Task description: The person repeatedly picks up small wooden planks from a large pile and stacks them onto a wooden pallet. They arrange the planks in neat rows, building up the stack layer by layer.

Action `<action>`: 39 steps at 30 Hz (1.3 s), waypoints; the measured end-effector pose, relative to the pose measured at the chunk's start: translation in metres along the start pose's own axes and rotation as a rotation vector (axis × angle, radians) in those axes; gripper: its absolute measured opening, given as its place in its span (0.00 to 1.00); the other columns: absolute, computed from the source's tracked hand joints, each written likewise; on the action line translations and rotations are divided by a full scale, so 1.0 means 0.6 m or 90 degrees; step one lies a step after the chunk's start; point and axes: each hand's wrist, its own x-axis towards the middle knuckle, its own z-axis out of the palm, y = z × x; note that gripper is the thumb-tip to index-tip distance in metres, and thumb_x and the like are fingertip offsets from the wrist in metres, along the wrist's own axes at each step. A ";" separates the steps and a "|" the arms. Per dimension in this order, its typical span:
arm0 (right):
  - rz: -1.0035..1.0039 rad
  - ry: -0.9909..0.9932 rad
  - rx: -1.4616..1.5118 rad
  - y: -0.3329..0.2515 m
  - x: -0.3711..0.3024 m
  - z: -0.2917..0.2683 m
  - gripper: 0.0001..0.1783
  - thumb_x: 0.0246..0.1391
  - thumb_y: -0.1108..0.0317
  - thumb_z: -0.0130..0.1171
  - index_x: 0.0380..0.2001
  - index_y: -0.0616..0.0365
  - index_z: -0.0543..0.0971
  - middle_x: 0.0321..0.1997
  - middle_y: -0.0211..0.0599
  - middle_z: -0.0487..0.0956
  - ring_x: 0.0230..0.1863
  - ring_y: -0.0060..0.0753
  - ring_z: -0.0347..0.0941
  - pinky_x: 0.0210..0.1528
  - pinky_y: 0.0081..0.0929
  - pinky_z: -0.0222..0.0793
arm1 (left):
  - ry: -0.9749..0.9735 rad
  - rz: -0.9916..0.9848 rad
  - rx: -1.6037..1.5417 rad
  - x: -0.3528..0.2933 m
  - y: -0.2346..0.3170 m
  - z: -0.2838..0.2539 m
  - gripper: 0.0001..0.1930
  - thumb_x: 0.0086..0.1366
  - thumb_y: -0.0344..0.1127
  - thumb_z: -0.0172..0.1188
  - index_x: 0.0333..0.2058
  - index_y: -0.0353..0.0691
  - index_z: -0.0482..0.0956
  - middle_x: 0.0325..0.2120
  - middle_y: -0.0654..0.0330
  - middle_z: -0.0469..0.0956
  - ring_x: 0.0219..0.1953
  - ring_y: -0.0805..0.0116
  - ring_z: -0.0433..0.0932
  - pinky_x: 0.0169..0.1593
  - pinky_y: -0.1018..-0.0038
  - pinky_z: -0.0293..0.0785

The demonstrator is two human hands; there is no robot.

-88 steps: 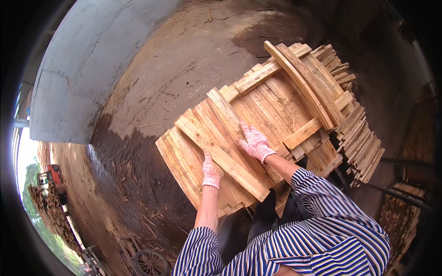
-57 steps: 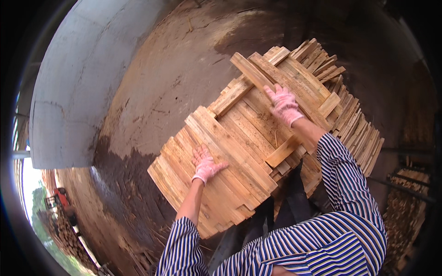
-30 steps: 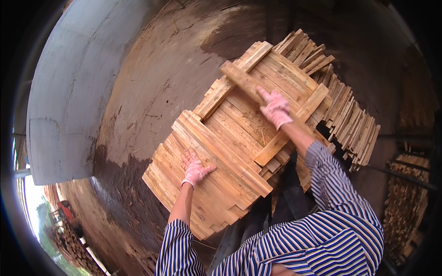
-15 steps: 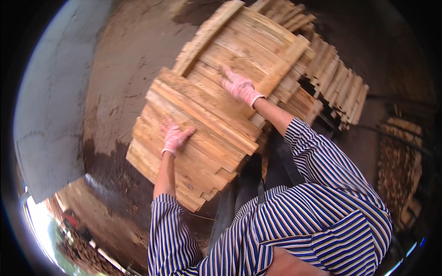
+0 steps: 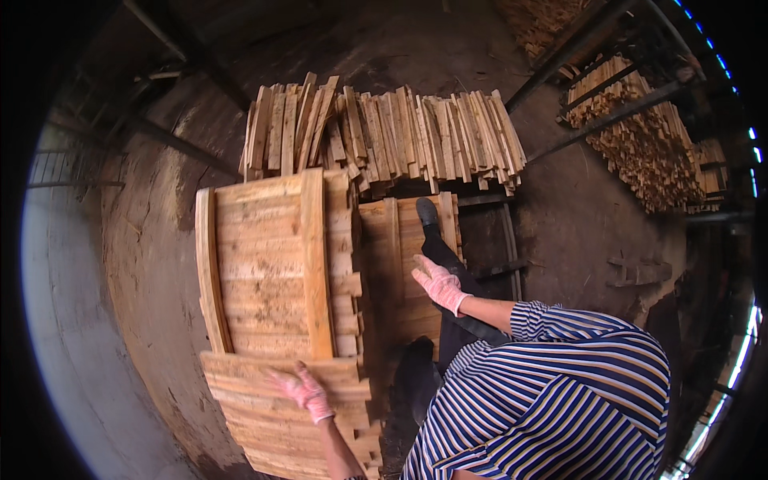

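Head view: nearest to me is a blue-and-white striped shirt (image 5: pixel 560 392), and ahead of it, on the left, sits the stack of sawn planks (image 5: pixel 260 282). Its planks lie side by side, running left to right with uneven ends. On its farther part I see a left batten (image 5: pixel 210 272) and a right batten (image 5: pixel 318 264) set across them, running up to the nearer layer of planks; I can't tell whether they continue underneath. To the right lies a lower plank stack (image 5: pixel 376 240), partly hidden by a dark trouser leg and a dark shoe (image 5: pixel 427 211). Beyond are a long pile of loose slats (image 5: pixel 388 136) and a dark metal frame (image 5: pixel 512 240). The floor (image 5: pixel 560 264) is brown and dirty, a pale grey wall (image 5: pixel 64 336) curves along the left, and a large wood pile (image 5: pixel 640 140) stands far off at upper right.

The left hand (image 5: pixel 304 392), gloved in pink, is spread over the nearer planks, gripping nothing. The right hand (image 5: pixel 440 288), in a matching glove, is unclenched and free above the trouser leg; I can't tell whether they touch.
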 end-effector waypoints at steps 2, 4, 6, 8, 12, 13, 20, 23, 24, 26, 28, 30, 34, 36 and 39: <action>0.043 -0.020 0.037 0.005 0.062 -0.032 0.36 0.65 0.42 0.50 0.70 0.47 0.63 0.63 0.51 0.75 0.63 0.51 0.71 0.62 0.35 0.66 | -0.067 -0.108 0.122 0.001 0.096 -0.008 0.45 0.73 0.67 0.36 0.74 0.41 0.37 0.74 0.43 0.43 0.77 0.52 0.40 0.77 0.62 0.38; 0.061 -0.036 0.076 0.008 0.139 -0.071 0.37 0.65 0.40 0.49 0.70 0.49 0.64 0.63 0.51 0.75 0.65 0.52 0.69 0.64 0.36 0.64 | -0.054 -0.030 0.087 0.010 0.101 -0.034 0.46 0.72 0.66 0.38 0.74 0.35 0.39 0.73 0.42 0.47 0.76 0.51 0.44 0.76 0.62 0.42; 0.085 -0.046 0.031 -0.011 0.203 -0.137 0.37 0.65 0.40 0.49 0.69 0.49 0.64 0.64 0.51 0.74 0.65 0.53 0.69 0.65 0.36 0.64 | -0.146 -0.061 0.124 0.029 0.100 -0.057 0.47 0.71 0.65 0.43 0.72 0.31 0.42 0.73 0.40 0.48 0.74 0.45 0.47 0.75 0.58 0.45; 0.082 -0.027 0.087 0.025 0.282 -0.192 0.37 0.65 0.41 0.50 0.69 0.51 0.64 0.65 0.52 0.73 0.65 0.52 0.68 0.65 0.36 0.63 | -0.224 -0.099 0.171 0.049 0.108 -0.079 0.48 0.71 0.64 0.46 0.72 0.28 0.44 0.71 0.39 0.51 0.73 0.41 0.50 0.74 0.57 0.48; 0.169 0.004 0.037 0.090 0.420 -0.288 0.38 0.65 0.42 0.51 0.69 0.54 0.64 0.65 0.53 0.73 0.67 0.51 0.68 0.66 0.34 0.63 | -0.226 -0.411 0.296 0.079 0.202 -0.019 0.43 0.73 0.60 0.45 0.70 0.27 0.51 0.68 0.36 0.57 0.71 0.37 0.54 0.73 0.52 0.48; 0.215 -0.007 -0.007 0.079 0.438 -0.325 0.37 0.64 0.43 0.52 0.68 0.55 0.65 0.64 0.54 0.74 0.66 0.51 0.68 0.65 0.34 0.64 | -0.093 -0.262 0.147 0.079 0.281 -0.005 0.41 0.73 0.59 0.46 0.70 0.29 0.53 0.68 0.39 0.58 0.71 0.40 0.55 0.73 0.53 0.49; 0.457 0.038 0.290 0.239 0.547 -0.333 0.33 0.63 0.51 0.58 0.66 0.57 0.70 0.59 0.47 0.78 0.59 0.43 0.74 0.62 0.34 0.67 | -0.444 0.310 -0.527 0.161 0.879 0.129 0.31 0.73 0.45 0.54 0.67 0.32 0.61 0.64 0.39 0.65 0.68 0.49 0.62 0.69 0.63 0.57; 0.468 0.088 0.375 0.346 0.588 -0.285 0.32 0.62 0.54 0.61 0.65 0.58 0.71 0.61 0.43 0.78 0.62 0.38 0.72 0.62 0.33 0.66 | -0.716 0.101 -0.635 0.207 0.966 0.359 0.33 0.74 0.52 0.52 0.66 0.31 0.64 0.57 0.47 0.74 0.61 0.59 0.72 0.65 0.68 0.63; 0.509 0.098 0.366 0.373 0.623 -0.266 0.32 0.62 0.55 0.61 0.64 0.59 0.71 0.62 0.45 0.77 0.63 0.39 0.71 0.63 0.32 0.66 | -0.744 0.093 -0.667 0.223 0.970 0.471 0.34 0.74 0.55 0.51 0.66 0.31 0.65 0.56 0.50 0.76 0.59 0.62 0.74 0.64 0.69 0.64; 0.540 0.138 0.445 0.464 0.678 -0.246 0.33 0.61 0.54 0.61 0.65 0.59 0.71 0.62 0.45 0.76 0.64 0.39 0.71 0.64 0.33 0.65 | -0.856 -0.056 -0.692 0.261 1.059 0.604 0.35 0.73 0.59 0.51 0.65 0.34 0.67 0.57 0.55 0.76 0.57 0.69 0.74 0.61 0.72 0.66; 0.456 0.049 0.198 0.528 0.782 -0.218 0.34 0.63 0.57 0.61 0.69 0.50 0.65 0.56 0.37 0.80 0.55 0.33 0.77 0.56 0.31 0.72 | -0.939 -0.249 -0.711 0.299 1.092 0.795 0.44 0.68 0.66 0.52 0.69 0.35 0.60 0.64 0.50 0.67 0.62 0.60 0.70 0.63 0.67 0.65; 0.354 0.085 0.094 0.591 0.872 -0.201 0.39 0.61 0.46 0.56 0.70 0.52 0.63 0.69 0.48 0.70 0.68 0.48 0.68 0.67 0.37 0.63 | -0.963 -0.439 -0.787 0.320 1.153 0.953 0.54 0.63 0.74 0.52 0.72 0.35 0.50 0.71 0.46 0.55 0.67 0.49 0.63 0.65 0.60 0.63; 0.420 0.008 -0.035 0.618 1.042 -0.149 0.44 0.60 0.46 0.60 0.73 0.52 0.58 0.74 0.51 0.62 0.74 0.49 0.58 0.73 0.39 0.55 | -0.922 -0.571 -0.856 0.322 1.165 1.179 0.65 0.55 0.81 0.54 0.74 0.36 0.41 0.73 0.42 0.46 0.71 0.41 0.54 0.69 0.48 0.56; 0.334 0.098 -0.072 0.676 1.096 -0.171 0.52 0.56 0.42 0.62 0.74 0.56 0.52 0.75 0.57 0.57 0.75 0.54 0.54 0.75 0.40 0.52 | -0.935 -0.601 -0.925 0.292 1.245 1.230 0.64 0.53 0.81 0.55 0.74 0.40 0.43 0.71 0.40 0.48 0.71 0.42 0.53 0.69 0.44 0.56; 0.453 0.094 -0.161 0.666 1.147 -0.128 0.60 0.52 0.38 0.65 0.75 0.59 0.47 0.76 0.64 0.51 0.77 0.59 0.48 0.77 0.43 0.48 | -0.972 -0.684 -1.063 0.263 1.279 1.265 0.61 0.55 0.82 0.53 0.73 0.42 0.47 0.72 0.43 0.49 0.72 0.46 0.52 0.74 0.53 0.47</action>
